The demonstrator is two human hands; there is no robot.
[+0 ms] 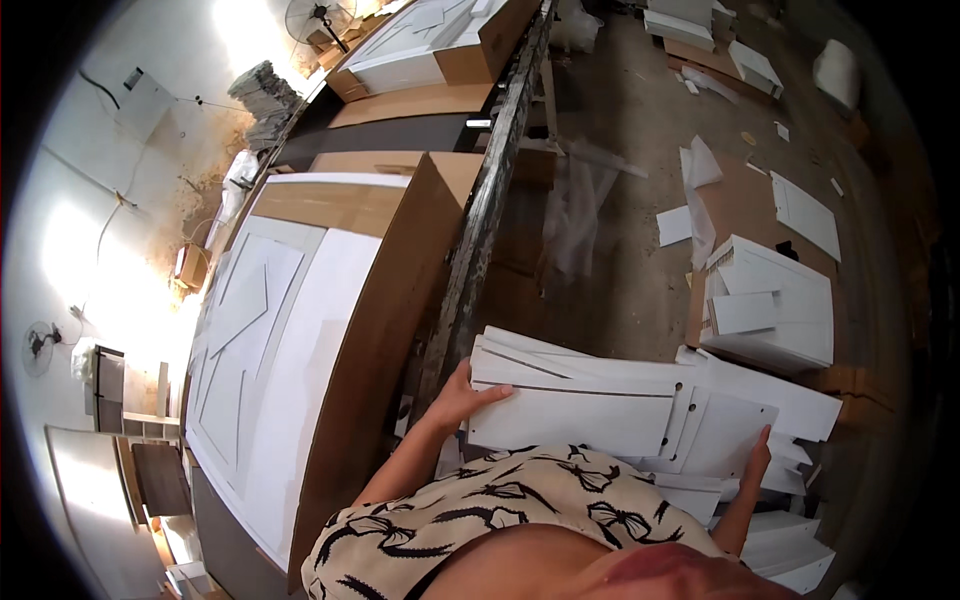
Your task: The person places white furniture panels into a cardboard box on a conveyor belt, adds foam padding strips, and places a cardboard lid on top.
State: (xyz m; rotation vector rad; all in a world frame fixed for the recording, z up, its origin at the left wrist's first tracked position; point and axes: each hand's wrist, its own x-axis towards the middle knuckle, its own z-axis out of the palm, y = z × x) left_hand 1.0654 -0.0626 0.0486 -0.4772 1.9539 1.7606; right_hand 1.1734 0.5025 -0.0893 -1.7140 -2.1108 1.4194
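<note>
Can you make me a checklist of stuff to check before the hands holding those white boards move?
1. Left hand gripping the white boards: ok, its thumb lies on top at their left end.
2. Right hand gripping firmly: cannot tell; it is at the boards' right end, but its full grip is hidden.
3. Boards lined up neatly: not ok, their edges are fanned out unevenly.
4. Long cardboard box open on top: ok, white pieces show inside.
5. Floor tidy: not ok, clear plastic and loose white pieces lie about.
6. Undersides of the boards unmarked: cannot tell, they face away.
</note>
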